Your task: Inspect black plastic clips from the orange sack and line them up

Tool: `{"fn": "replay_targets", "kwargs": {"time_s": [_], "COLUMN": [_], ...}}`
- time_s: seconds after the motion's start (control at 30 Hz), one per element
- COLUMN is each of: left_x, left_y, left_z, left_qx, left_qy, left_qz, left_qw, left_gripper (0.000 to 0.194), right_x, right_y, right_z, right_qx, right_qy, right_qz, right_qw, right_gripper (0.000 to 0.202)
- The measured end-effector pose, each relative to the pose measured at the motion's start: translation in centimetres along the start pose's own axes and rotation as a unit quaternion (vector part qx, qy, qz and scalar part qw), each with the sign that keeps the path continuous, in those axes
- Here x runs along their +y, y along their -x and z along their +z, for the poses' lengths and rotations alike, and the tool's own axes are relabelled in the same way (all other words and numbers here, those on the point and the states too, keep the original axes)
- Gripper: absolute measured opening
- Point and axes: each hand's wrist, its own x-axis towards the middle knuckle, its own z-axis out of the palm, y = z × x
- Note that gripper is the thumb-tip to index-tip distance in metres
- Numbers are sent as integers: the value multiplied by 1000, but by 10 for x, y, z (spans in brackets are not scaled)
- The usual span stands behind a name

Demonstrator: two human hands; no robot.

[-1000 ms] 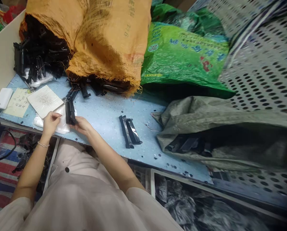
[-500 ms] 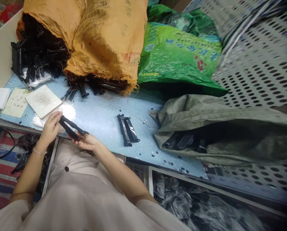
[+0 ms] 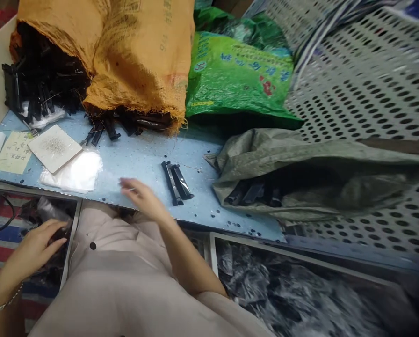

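Note:
My left hand [image 3: 36, 248] is low at the left, over the space below the table edge where dark plastic-wrapped parts [image 3: 30, 210] lie on striped cloth. Its thumb and fingers are spread, with dark parts behind them; a clear plastic bag [image 3: 51, 211] shows just above its fingers. Over the blue tabletop [image 3: 132, 152] is my right hand [image 3: 141, 196], fingers stretched out and slightly blurred, nothing visible in them. Left of it lies a stack of clear plastic bags [image 3: 72, 175], partly under a pale square tile [image 3: 55, 149] with tiny bits on it. Two black plastic parts [image 3: 177, 183] rest to its right.
An orange woven sack [image 3: 142, 61] spills black parts [image 3: 48, 89] at the back left. Behind are a green sack [image 3: 241, 79] and a perforated white panel [image 3: 371, 84]. A grey sack [image 3: 300, 145] holds black parts at right. Wrapped parts [image 3: 283, 290] fill a bin below.
The black part held between both hands is no longer in them. My left hand has dropped down-left below the table edge; my right hand has moved slightly right. The view has shifted a little.

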Motion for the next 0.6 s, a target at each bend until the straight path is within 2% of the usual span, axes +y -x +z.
{"fn": "replay_targets", "kwargs": {"time_s": [0.03,0.07,0.1,0.17,0.2,0.27,0.3,0.37,0.43,0.47,0.5,0.53,0.6], "left_x": [-16,-32,-46,-66,-71,-70,-63,-38,-6,10,23,33,42], "left_y": [1,-1,-7,-22,-30,-47,-56,-78,-108,-124,-141,-156,-181], "left_z": [8,19,31,55,63,67,63,51,39,36,35,35,36], "left_qx": [-55,-111,-161,-221,-229,-210,-185,-97,51,134,209,254,292], "left_qy": [-17,-36,-55,-75,-75,-61,-37,49,126,128,98,65,28], "left_qz": [-54,-108,-156,-218,-230,-218,-196,-124,-48,-28,-22,-21,-33], "left_qw": [997,987,973,948,943,951,962,986,989,982,973,965,955], "left_gripper": [37,33,29,22,20,20,22,27,27,24,22,21,15], "right_x": [10,22,34,56,64,74,75,72,63,58,53,49,42], "right_y": [5,10,16,28,34,43,45,43,33,26,18,10,-5], "right_z": [-24,-47,-68,-98,-107,-114,-112,-99,-78,-65,-51,-38,-15], "right_qx": [98,173,216,189,155,94,77,66,60,54,44,31,-1], "right_qy": [97,201,293,392,413,421,413,353,208,112,13,-80,-227], "right_qz": [36,85,142,252,294,333,330,289,234,211,192,176,152], "right_qw": [990,960,921,864,848,838,846,888,948,970,980,981,962], "right_gripper": [39,40,41,41,40,34,31,26,25,27,30,33,37]}}
